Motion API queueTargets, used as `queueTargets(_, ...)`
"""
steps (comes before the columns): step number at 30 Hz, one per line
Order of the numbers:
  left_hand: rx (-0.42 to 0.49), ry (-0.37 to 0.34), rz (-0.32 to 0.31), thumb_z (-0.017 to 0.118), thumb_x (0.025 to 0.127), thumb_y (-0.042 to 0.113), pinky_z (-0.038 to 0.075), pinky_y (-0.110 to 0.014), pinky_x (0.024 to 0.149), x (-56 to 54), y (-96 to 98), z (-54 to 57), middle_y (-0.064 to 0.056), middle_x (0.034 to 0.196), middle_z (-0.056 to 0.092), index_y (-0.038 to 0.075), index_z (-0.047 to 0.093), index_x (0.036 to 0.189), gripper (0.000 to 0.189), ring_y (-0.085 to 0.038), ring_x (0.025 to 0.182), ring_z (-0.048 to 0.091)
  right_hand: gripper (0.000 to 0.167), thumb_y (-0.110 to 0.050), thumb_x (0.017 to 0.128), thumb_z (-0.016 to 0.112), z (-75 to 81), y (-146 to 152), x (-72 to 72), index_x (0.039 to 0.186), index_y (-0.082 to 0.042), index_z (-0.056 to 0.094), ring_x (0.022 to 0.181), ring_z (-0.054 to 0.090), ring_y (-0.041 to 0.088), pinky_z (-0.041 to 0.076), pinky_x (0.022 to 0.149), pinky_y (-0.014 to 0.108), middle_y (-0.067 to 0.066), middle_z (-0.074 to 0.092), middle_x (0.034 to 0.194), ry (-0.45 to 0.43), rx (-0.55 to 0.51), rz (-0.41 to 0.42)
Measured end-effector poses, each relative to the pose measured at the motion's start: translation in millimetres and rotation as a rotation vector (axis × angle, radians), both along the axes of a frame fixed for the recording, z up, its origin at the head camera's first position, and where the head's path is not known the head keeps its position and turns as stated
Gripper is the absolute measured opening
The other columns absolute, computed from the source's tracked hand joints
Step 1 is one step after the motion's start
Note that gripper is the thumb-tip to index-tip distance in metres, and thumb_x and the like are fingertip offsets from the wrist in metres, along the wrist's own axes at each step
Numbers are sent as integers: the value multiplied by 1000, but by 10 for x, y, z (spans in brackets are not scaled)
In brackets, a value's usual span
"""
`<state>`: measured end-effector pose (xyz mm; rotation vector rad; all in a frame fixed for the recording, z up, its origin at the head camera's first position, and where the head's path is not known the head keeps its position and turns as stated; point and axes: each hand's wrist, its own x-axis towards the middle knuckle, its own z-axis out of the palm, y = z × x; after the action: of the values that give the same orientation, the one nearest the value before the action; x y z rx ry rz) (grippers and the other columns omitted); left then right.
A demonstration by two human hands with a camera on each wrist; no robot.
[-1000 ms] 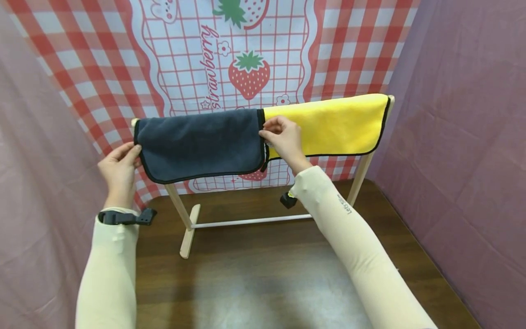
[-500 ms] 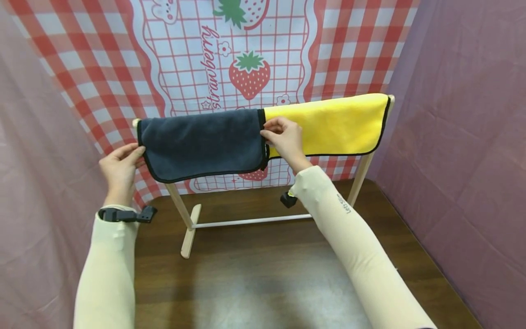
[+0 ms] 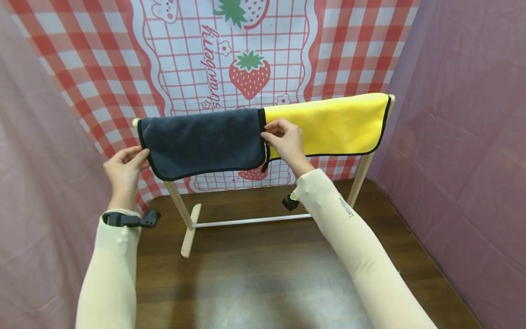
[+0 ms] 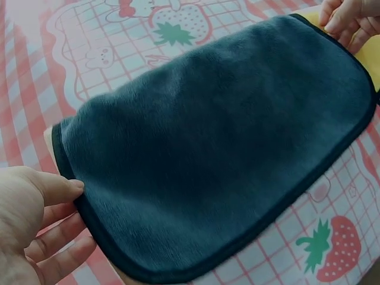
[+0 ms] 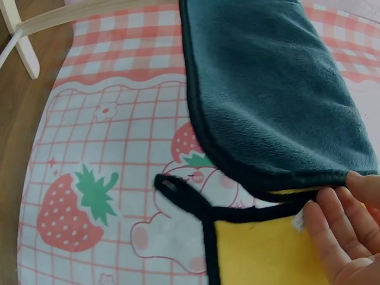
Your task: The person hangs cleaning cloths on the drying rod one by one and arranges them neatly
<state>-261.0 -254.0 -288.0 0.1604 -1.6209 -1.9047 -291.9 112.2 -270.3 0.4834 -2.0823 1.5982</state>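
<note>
A dark grey towel (image 3: 203, 141) with black edging hangs over the top bar of a wooden rack. Beside it on the right hangs a yellow towel (image 3: 337, 125), also edged in black. My left hand (image 3: 125, 171) pinches the grey towel's left edge between thumb and fingers. At the grey towel's right edge, my right hand (image 3: 287, 141) pinches the black border, in front of the yellow towel. In the right wrist view, the right thumb and fingers hold the edge of the grey towel (image 5: 273, 89), and a black hanging loop (image 5: 178, 193) sticks out from the yellow one.
The rack's wooden leg (image 3: 179, 203) and foot (image 3: 190, 233) stand on a brown wooden table (image 3: 246, 283), joined by a white lower rod (image 3: 250, 221). Behind hangs a strawberry-print cloth (image 3: 185, 64). Pink curtains (image 3: 456, 137) close off both sides.
The grey towel's left edge has shifted slightly right, and its lower left corner now sits a little higher. My left hand has moved right and slightly down with it. The right hand has hardly moved.
</note>
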Motion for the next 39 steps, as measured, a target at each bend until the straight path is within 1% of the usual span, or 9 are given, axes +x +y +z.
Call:
queueTargets(7,-62,-30,15,79,82,1,53,-14,56,83,2,-248,9,68,68,14,73,79,15,-3,56,63,18,-4,87,75,-184,107,51,100,7,69,73,67,13,58,71,25,19,70,90,-19,-30,13)
queueTargets(16,19,-15,-41,73,83,-8,54,-17,54,147,116,-617,7,67,68,10,71,79,19,-3,60,67,16,2,85,74,-530,220,94,98,10,68,64,64,5,57,65,22,19,70,85,-76,-82,16)
queueTargets(21,-15,-38,-62,69,85,-10,56,-19,58,184,201,-834,7,71,69,0,71,84,10,-2,65,66,18,-1,86,75,-741,258,174,101,8,69,66,65,3,57,66,22,17,71,86,-119,-57,3)
queueTargets(24,-53,-74,-75,69,86,-9,56,-19,60,211,263,-979,9,72,69,-8,70,92,6,-1,66,66,17,-2,87,74,-876,276,227,101,7,69,67,65,4,56,65,21,17,72,87,-141,-40,1)
queueTargets(28,-71,-126,-101,69,87,-8,56,-19,60,264,364,-1179,11,71,69,-15,67,100,15,-1,67,66,18,-2,87,74,-1081,305,286,101,9,68,67,66,7,56,65,23,18,72,85,-189,-46,2)
queueTargets(31,-49,-149,-133,69,87,-8,55,-18,59,308,454,-1332,11,70,69,-20,64,105,22,-1,67,65,19,-3,88,74,-1253,337,327,102,9,68,68,68,10,59,67,30,18,72,85,-242,-65,11)
queueTargets(33,-39,-170,-156,69,88,-8,55,-18,59,334,519,-1430,11,71,69,-23,61,109,27,-1,67,65,19,-1,88,73,-1370,358,356,102,10,67,70,71,19,60,71,38,22,72,87,-279,-89,18)
queueTargets(36,-39,-219,-200,70,88,-6,56,-19,62,361,619,-1575,11,74,69,-19,64,108,24,-2,70,65,20,1,88,72,-1503,378,445,103,14,65,70,71,24,60,72,44,23,71,86,-321,-118,26)
queueTargets(39,-71,-271,-242,71,88,-3,57,-21,64,382,731,-1711,5,81,71,-15,66,107,22,-2,73,66,21,4,88,70,-1667,405,523,104,16,63,70,71,24,60,70,44,22,71,85,-369,-142,16)
